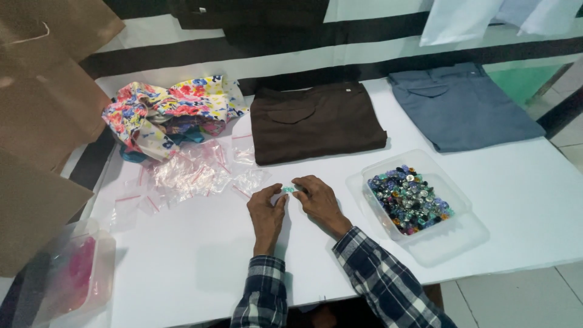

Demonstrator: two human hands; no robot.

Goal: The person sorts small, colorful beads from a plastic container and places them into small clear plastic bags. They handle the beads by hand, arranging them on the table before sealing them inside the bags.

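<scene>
Teal-green and small, a button-like piece point(288, 190) sits pinched between the fingertips of both hands at the middle of the white table point(200, 261); the left hand point(267, 209) closes thumb and forefinger on it from one side and the right hand point(317, 197) meets it from the other, the remaining fingers curled loosely. By the look of it, this is the sorting or bagging step: one piece has been singled out and is being handled close. Just right of the hands stands a clear plastic tray point(425, 167) heaped with mixed buttons; to the left lies a scatter of small clear zip bags point(194, 173). The next move would seem to call for a bag held open and a steady pinch.
</scene>
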